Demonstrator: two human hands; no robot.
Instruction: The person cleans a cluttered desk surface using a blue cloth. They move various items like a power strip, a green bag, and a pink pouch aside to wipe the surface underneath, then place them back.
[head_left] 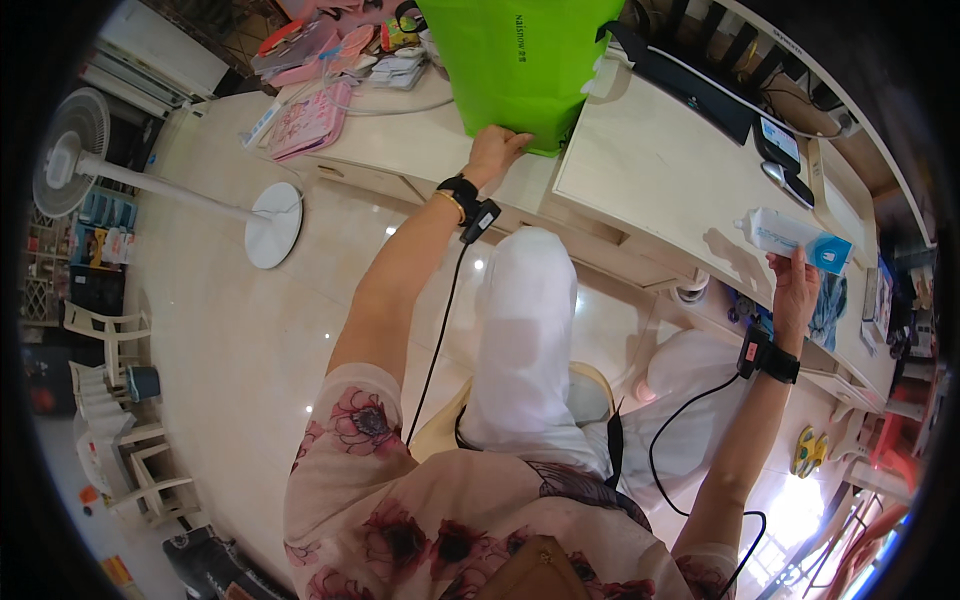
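A bright green bag point(515, 70) with dark handles stands on the cream cabinet top, in front of me. My left hand point(495, 155) is at its lower front edge, fingers curled closed against the bag's material; the fingertips are partly hidden. Out to the right, my right hand point(795, 285) is closed on a white-and-blue toothpaste tube point(790, 238), thumb and fingers around its lower side. The tube lies roughly sideways above the cabinet top, its narrow cap end toward the left. Both wrists wear black straps with cabled devices.
A pink patterned case point(310, 122) and a pile of small items lie left of the bag. Toward the back right are a black flat device point(690, 95), a phone point(778, 142) and a mouse point(787, 183). A white standing fan point(272, 225) is on the floor at left.
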